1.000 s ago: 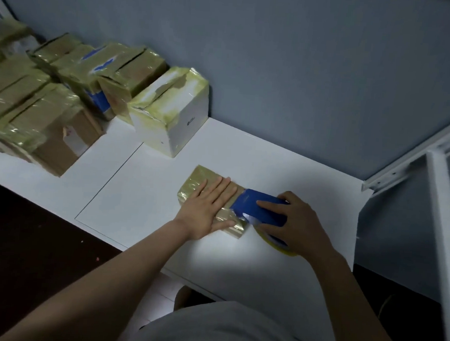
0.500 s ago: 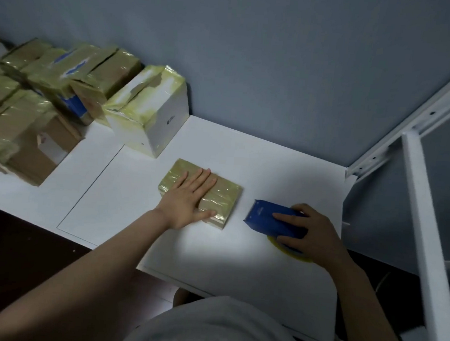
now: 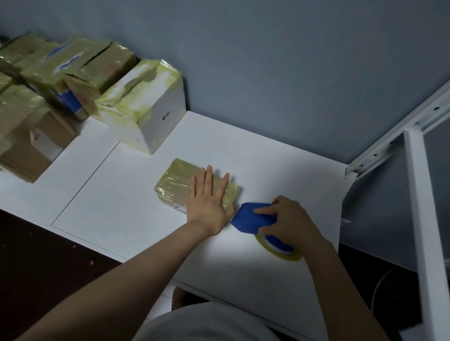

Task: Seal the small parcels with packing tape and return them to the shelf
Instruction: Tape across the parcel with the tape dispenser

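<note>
A small flat parcel point(image 3: 176, 184), wrapped in yellowish tape, lies on the white shelf board point(image 3: 140, 217). My left hand point(image 3: 208, 201) lies flat on the parcel's right half, fingers spread. My right hand point(image 3: 289, 218) grips a blue tape dispenser point(image 3: 252, 217) with a yellow-rimmed tape roll point(image 3: 279, 250), resting on the board just right of the parcel. The dispenser's front tip sits close to my left hand's thumb side.
A white box point(image 3: 153, 117) patched with tape stands behind the parcel, near the blue-grey wall. Several taped brown parcels point(image 3: 37, 90) are piled at the left. A white metal shelf post point(image 3: 424, 237) and rail run down the right. Dark floor lies below.
The dispenser came off the parcel's right end, moved away to the right, then came back close to it. My left hand shifted toward the parcel's right half.
</note>
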